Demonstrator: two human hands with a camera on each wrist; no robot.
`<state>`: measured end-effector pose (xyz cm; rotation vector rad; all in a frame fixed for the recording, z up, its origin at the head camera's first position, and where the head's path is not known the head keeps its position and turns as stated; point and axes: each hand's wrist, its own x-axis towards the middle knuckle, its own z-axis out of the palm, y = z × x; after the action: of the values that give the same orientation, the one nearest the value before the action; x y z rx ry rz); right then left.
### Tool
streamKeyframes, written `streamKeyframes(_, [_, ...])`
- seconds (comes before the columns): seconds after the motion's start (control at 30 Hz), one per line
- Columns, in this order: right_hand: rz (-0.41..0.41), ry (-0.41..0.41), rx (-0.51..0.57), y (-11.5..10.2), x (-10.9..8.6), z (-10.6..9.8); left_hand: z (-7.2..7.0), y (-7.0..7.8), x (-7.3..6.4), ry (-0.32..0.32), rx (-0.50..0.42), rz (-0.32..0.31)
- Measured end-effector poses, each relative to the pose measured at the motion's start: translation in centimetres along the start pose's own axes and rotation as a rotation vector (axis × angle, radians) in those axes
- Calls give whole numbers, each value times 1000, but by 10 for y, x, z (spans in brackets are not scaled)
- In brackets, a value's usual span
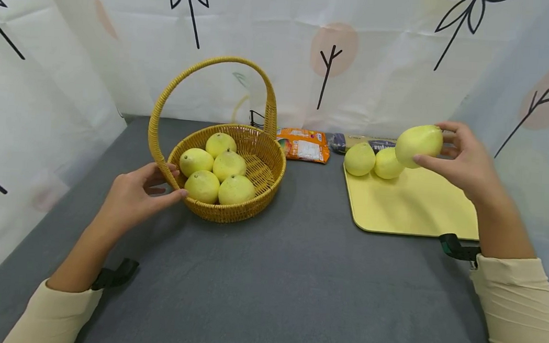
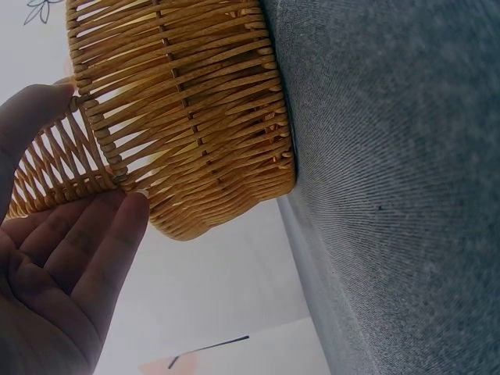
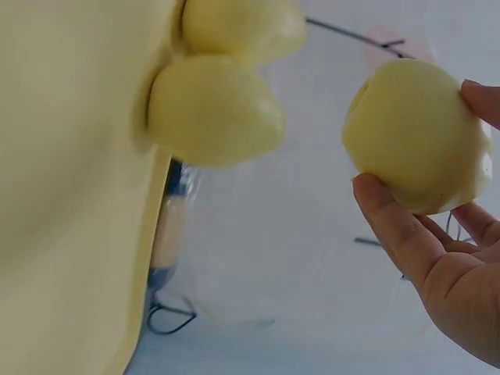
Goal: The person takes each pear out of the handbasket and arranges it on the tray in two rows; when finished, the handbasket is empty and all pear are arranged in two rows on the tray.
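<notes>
While aloft, fruit [image 1: 418, 145] within right grip [image 1: 472, 165]

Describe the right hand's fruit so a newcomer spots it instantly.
On the gray table, find the yellow tray. Above it, the right hand holds a pale yellow fruit. Unlike the two fruits resting on the tray, this one is lifted clear.

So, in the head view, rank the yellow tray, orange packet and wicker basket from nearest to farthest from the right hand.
1. Yellow tray: right side.
2. Orange packet: back, near centre.
3. Wicker basket: left of the packet.
</notes>
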<state>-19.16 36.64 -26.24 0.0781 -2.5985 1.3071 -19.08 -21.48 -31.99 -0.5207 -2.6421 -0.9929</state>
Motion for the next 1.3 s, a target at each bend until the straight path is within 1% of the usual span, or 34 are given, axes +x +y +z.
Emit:
streamKeyframes(0.13, [77, 14, -42, 15, 9, -11, 0, -2, -1, 3, 13, 19])
streamKeyframes(0.2, [111, 15, -70, 22, 13, -14, 0, -2, -1, 4, 10, 15])
streamKeyframes(0.37, [205, 22, -144, 38, 22, -16, 0, -1, 0, 4, -4, 0])
streamKeyframes(0.47, [238, 32, -169, 48, 27, -16, -1, 0, 0, 5, -10, -4])
streamKeyframes(0.6, [256, 14, -157, 62, 36, -14, -2, 1, 0, 4, -13, -14])
streamKeyframes(0.73, [278, -10, -168, 73, 44, -8, -1, 0, -1, 4, -6, -11])
streamKeyframes(0.83, [297, -21, -147, 79, 49, -4, -1, -1, -1, 5, -2, -9])
streamKeyframes(0.93, [303, -32, -102, 80, 51, -1, -1, -1, -1, 4, -8, -12])
streamKeyframes(1.03, [294, -49, -87, 79, 54, 2, -2, 0, 0, 5, -11, -13])
streamKeyframes(1.17, [290, -86, -98, 77, 58, 6, -2, 1, 0, 7, -6, -13])
streamKeyframes(1.3, [292, -106, -126, 78, 60, 9, -1, 0, -1, 2, -2, -11])
